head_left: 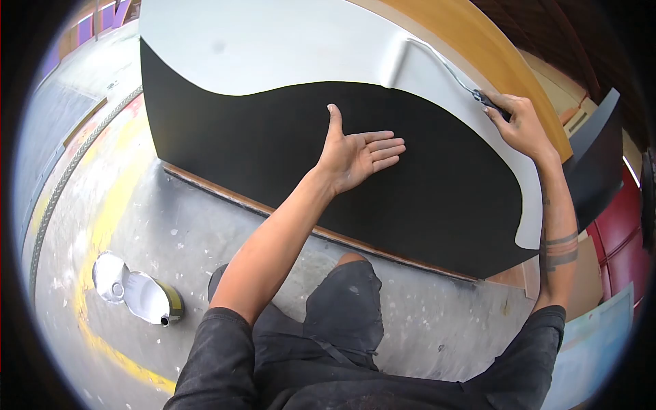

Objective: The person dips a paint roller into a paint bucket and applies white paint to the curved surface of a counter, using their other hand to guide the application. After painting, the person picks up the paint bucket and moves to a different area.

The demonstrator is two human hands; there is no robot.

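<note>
My right hand (523, 126) is wrapped round the dark handle of a paint roller (447, 63). Its white roller sleeve (398, 63) lies against the white part (287, 48) of a large upright panel, close to the wavy border with the black part (410, 178). In front of the black area my left hand (360, 154) is held out with palm showing, thumb up and fingers stretched, holding nothing. White covers the upper portion of the panel and runs down its right side in a narrowing strip.
On the grey concrete floor (137, 212), at the lower left, stands an opened paint can (154, 297) with white paint on it and its lid bent back. A wooden strip (225, 195) runs under the panel. Other boards (601, 164) lean at the right.
</note>
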